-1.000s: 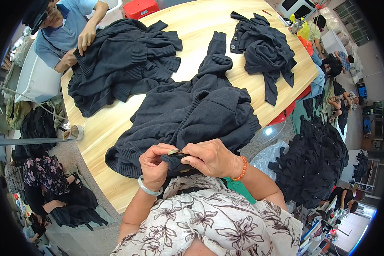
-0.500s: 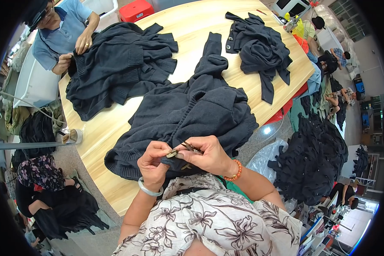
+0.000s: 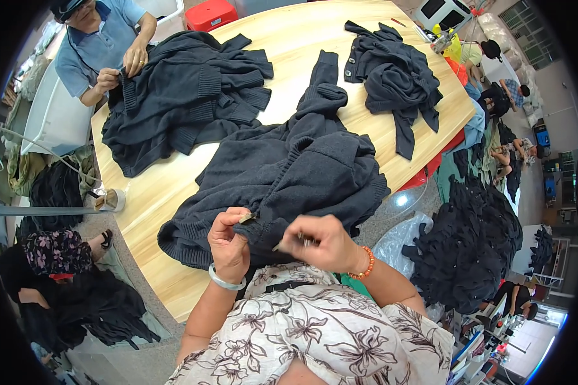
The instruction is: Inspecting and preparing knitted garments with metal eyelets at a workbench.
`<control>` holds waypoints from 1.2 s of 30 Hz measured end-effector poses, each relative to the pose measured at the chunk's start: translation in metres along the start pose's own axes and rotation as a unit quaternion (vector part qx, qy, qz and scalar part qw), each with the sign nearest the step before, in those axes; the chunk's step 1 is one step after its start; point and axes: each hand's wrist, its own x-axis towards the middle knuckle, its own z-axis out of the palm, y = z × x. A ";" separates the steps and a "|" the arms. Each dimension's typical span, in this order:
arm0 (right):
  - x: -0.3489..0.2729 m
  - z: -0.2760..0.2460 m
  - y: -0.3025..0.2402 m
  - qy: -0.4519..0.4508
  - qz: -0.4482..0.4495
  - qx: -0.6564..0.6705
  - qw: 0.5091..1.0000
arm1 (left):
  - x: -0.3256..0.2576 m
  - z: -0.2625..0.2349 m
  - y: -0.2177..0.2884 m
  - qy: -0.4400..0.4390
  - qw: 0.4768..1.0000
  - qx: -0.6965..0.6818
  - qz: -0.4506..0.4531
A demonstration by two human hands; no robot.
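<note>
A dark navy knitted cardigan lies bunched on the table in front of me, its ribbed hem toward me. At its near edge, my left hand is closed, pinching a pale brownish button and the knit beneath it between thumb and fingers. To the right, my right hand is closed around small dark metal snips. Motion blurs its fingertips and the tool's tip, and most of the tool is hidden in the palm. A gap separates this hand from the button.
The pale wooden table also bears a dark knit pile at far left, handled by a co-worker, and a buttoned cardigan at far right. A small round container stands at the left edge. Dark garments are heaped beyond the right edge.
My right hand has drawn away from the button to the right, with the snips still in it. My left hand keeps its pinch on the button.
</note>
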 end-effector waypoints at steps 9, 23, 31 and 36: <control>0.017 -0.012 0.001 0.064 0.072 0.010 0.995 | 0.004 0.011 0.006 -0.016 0.998 0.061 0.023; 0.018 -0.003 0.017 -0.023 0.147 0.263 0.953 | 0.009 0.027 0.009 -0.066 0.849 0.426 0.306; 0.018 -0.007 0.058 0.099 0.099 0.038 0.989 | 0.037 -0.037 -0.005 0.203 0.928 0.299 0.085; 0.007 -0.001 0.078 0.109 0.100 0.082 0.986 | -0.015 -0.028 0.011 0.146 0.941 0.301 -0.053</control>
